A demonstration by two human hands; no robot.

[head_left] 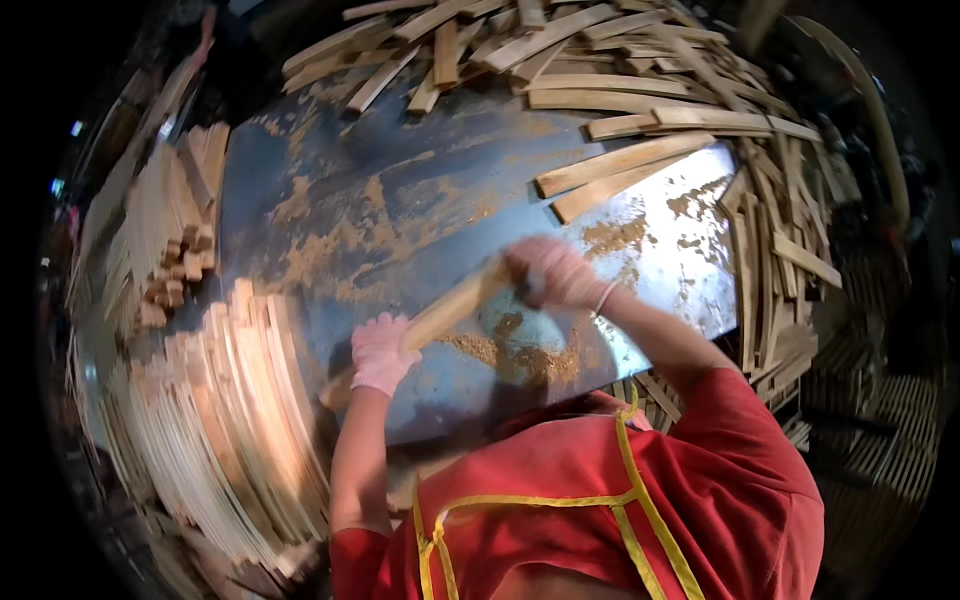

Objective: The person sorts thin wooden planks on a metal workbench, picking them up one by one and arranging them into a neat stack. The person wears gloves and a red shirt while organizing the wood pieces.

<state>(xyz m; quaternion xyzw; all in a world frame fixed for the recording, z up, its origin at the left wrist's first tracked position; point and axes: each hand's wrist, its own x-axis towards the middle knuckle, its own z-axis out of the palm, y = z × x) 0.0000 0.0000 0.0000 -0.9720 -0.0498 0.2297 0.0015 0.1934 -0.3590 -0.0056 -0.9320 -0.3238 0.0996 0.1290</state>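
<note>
A wooden slat slants across the near part of a metal-topped table, held between my two gloved hands. My left hand is closed round its lower-left part, and the slat's end shows past my wrist. At the upper right end, my right hand is closed and smeared by motion. Something dark shows under the right hand's fingers, but I cannot make out what it is. Sawdust lies in a small heap on the table just below the slat.
A stack of slats stands on edge at the left, close to my left forearm. Behind it is another bundle. Loose slats pile up along the far edge and the right side. Two slats jut onto the tabletop.
</note>
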